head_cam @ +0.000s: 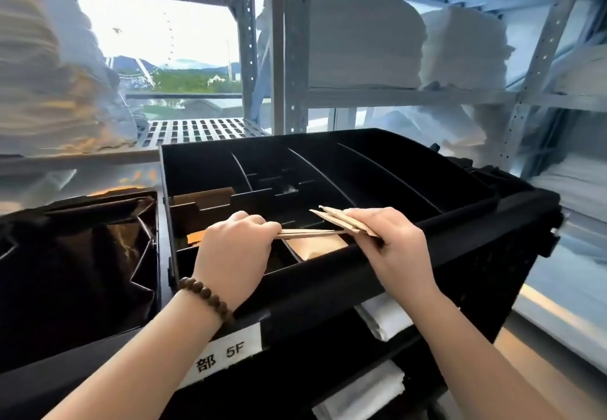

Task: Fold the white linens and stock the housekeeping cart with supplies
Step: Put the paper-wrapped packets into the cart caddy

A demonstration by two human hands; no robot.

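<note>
Brown packets over the cart tray
The left hand pinches a thin stack; the right hand grips a fanned few above the near compartments.

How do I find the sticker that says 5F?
Start at the big black housekeeping cart in the middle, with the divided tray on top. Look just below the bead bracelet worn by the left hand, on the cart's near face. The label is the white strip there; unlike the plain white linens nearby, it has dark printed characters.
</note>
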